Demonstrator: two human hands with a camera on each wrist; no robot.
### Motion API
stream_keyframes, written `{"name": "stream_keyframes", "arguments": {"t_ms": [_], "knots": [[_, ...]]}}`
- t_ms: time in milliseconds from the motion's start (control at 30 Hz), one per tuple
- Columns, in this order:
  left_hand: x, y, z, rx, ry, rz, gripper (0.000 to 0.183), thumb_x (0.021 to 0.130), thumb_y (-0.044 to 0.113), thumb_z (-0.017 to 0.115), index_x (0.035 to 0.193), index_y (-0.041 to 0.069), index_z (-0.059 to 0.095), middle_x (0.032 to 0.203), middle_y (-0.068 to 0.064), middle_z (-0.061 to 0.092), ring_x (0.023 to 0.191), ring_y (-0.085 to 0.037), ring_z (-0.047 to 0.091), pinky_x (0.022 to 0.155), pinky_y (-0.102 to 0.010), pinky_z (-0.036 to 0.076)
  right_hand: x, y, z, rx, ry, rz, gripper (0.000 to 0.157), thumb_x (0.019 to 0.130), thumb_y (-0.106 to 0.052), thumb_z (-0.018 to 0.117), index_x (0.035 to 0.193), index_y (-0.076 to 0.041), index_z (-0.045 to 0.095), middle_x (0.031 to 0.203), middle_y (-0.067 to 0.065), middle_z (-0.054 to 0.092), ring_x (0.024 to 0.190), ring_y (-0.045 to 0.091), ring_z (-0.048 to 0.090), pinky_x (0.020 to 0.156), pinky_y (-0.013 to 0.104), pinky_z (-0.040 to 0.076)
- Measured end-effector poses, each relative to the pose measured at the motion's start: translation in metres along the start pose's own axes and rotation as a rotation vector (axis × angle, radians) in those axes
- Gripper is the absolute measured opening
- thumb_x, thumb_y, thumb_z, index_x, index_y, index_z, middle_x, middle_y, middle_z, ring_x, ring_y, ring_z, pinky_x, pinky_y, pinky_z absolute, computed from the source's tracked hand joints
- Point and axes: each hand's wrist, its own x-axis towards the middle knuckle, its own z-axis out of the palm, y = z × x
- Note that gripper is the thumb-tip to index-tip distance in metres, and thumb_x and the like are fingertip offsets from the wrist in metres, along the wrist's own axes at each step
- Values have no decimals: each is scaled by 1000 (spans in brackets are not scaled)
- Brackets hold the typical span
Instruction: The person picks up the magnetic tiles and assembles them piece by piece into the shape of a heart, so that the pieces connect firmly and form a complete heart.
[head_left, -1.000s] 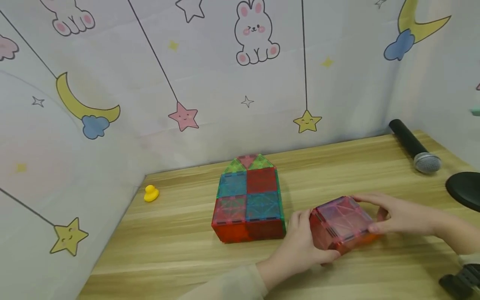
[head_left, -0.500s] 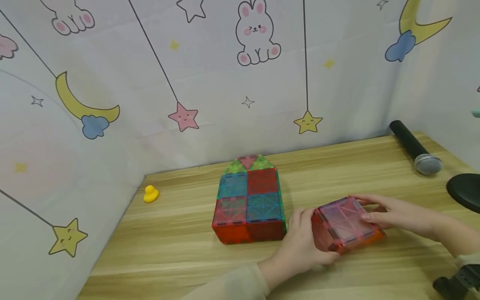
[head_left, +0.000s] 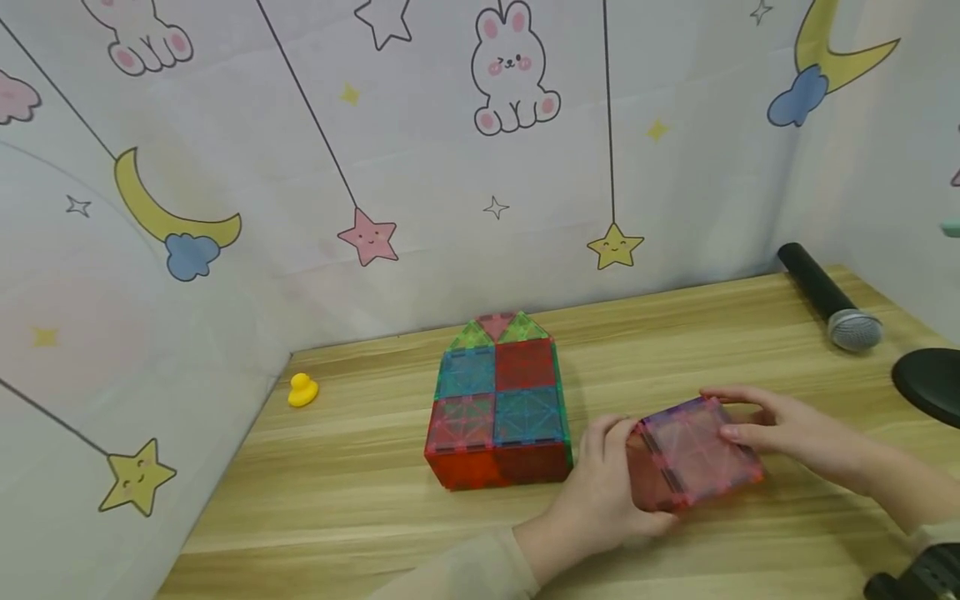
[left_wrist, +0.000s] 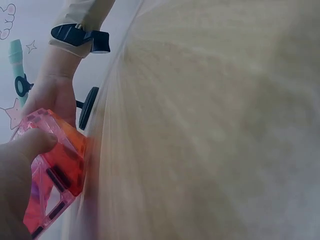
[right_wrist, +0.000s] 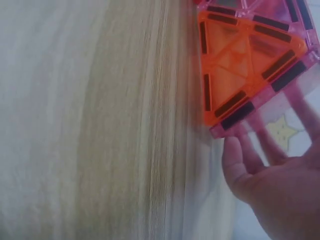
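Observation:
A small wedge-shaped block of translucent magnetic tiles stands on the wooden table, with a pink square tile (head_left: pixel 701 454) sloping on top and a red tile (head_left: pixel 647 477) at its left side. My left hand (head_left: pixel 596 496) grips that left side, thumb at the near lower corner. At the far right edge my right hand (head_left: pixel 787 433) holds the pink tile, thumb on its face and fingers behind. An orange triangular tile (right_wrist: pixel 227 65) shows at one end in the right wrist view. Left of the hands lies a larger flat magnetic-tile structure (head_left: pixel 497 392) with blue and red squares and green triangles.
A yellow toy duck (head_left: pixel 303 390) sits at the table's left edge. A black microphone (head_left: pixel 828 296) lies at the back right, with a round black base (head_left: pixel 930 383) nearer. A printed curtain (head_left: pixel 420 150) hangs behind the table (head_left: pixel 360 492).
My right thumb has shifted from the tile's near right corner up onto its face. The pink tile now slopes down further at the right. My left hand has barely moved.

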Motion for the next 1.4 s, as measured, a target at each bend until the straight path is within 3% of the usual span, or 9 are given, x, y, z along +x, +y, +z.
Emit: {"name": "stream_keyframes", "arguments": {"t_ms": [67, 167, 267, 400, 500, 667, 900, 1400], "knots": [[0, -1, 1, 3, 28, 33, 105, 58, 48, 86, 133, 2, 29, 123, -12, 31, 113, -20, 35, 95, -21, 38, 0, 1, 1, -14, 22, -29, 53, 98, -21, 50, 144, -4, 32, 139, 29, 34, 119, 40, 45, 80, 37, 46], [-1, -3, 2, 10, 67, 80, 104, 58, 45, 87, 132, 2, 28, 122, -13, 32, 112, -22, 37, 95, -25, 39, 0, 3, 1, -16, 46, -76, 50, 97, -18, 51, 143, -7, 34, 140, 25, 35, 117, 22, 50, 78, 33, 48], [-1, -4, 3, 16, 103, 116, 104, 58, 44, 87, 133, 1, 29, 123, -14, 33, 112, -24, 38, 96, -27, 39, 0, 5, 2, -22, 71, -121, 48, 96, -14, 52, 142, -10, 37, 137, 10, 39, 109, 3, 51, 76, 30, 49], [-1, -4, 2, -8, 89, 125, 105, 62, 44, 86, 137, 3, 25, 126, -15, 31, 114, -25, 36, 96, -28, 38, 1, 6, 2, -37, 100, -169, 46, 96, -11, 53, 139, -10, 40, 128, -13, 43, 106, -2, 50, 75, 31, 50], [-1, -3, -1, -45, 65, 121, 100, 67, 40, 84, 138, 6, 23, 127, -16, 29, 116, -26, 34, 96, -29, 39, 1, 8, 1, -38, 109, -183, 46, 95, -9, 54, 139, -11, 41, 126, -22, 42, 106, -3, 49, 74, 31, 50], [0, -3, -3, -64, 62, 115, 91, 71, 36, 81, 137, 10, 24, 129, -16, 26, 117, -27, 34, 95, -31, 40, 5, 13, 0, -23, 119, -231, 47, 93, -4, 55, 138, -13, 42, 129, -24, 38, 107, -5, 48, 75, 29, 50], [1, -3, -4, -64, 91, 114, 88, 69, 33, 84, 133, 12, 29, 130, -18, 28, 118, -28, 33, 92, -31, 42, 9, 14, 0, -4, 131, -283, 44, 92, 0, 54, 134, -11, 46, 131, -23, 39, 107, -4, 49, 74, 28, 51], [2, -7, -3, -82, 103, 115, 76, 74, 27, 81, 131, 18, 32, 131, -16, 27, 121, -28, 32, 94, -27, 40, 13, 14, -1, 16, 155, -301, 37, 92, 2, 54, 128, -8, 51, 135, -19, 37, 109, -6, 46, 75, 25, 50]]}}
